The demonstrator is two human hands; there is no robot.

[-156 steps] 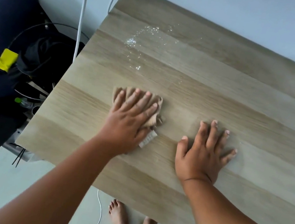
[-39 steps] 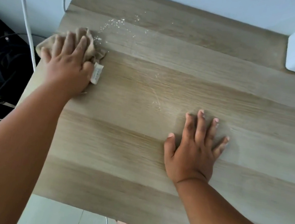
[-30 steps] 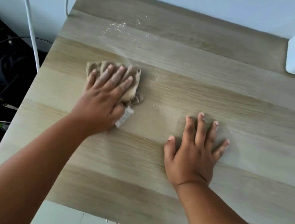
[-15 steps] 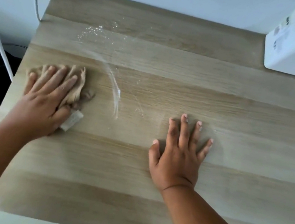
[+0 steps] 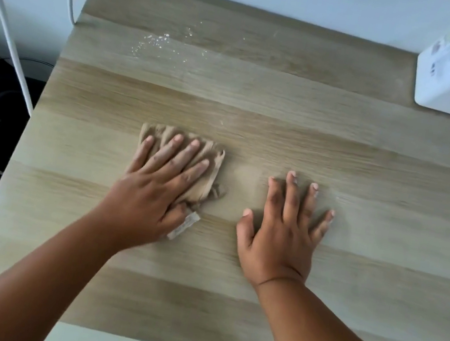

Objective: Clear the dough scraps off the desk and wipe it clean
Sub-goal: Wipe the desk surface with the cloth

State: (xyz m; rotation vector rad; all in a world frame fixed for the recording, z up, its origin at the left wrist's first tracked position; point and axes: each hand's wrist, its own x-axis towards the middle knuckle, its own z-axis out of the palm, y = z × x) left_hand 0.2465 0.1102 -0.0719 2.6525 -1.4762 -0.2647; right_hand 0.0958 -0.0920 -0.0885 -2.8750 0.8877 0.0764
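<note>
Now that our left hand (image 5: 153,197), pressed flat on the crumpled tan cloth (image 5: 205,176), has swept back to mid-surface, the white streak is gone; crumbs (image 5: 156,42) remain far-left on the pale wooden surface (image 5: 341,142). Our right hand (image 5: 281,233) rests open, empty.

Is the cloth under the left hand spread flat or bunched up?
Bunched: the cloth shows ridged folds beyond the left hand.
</note>
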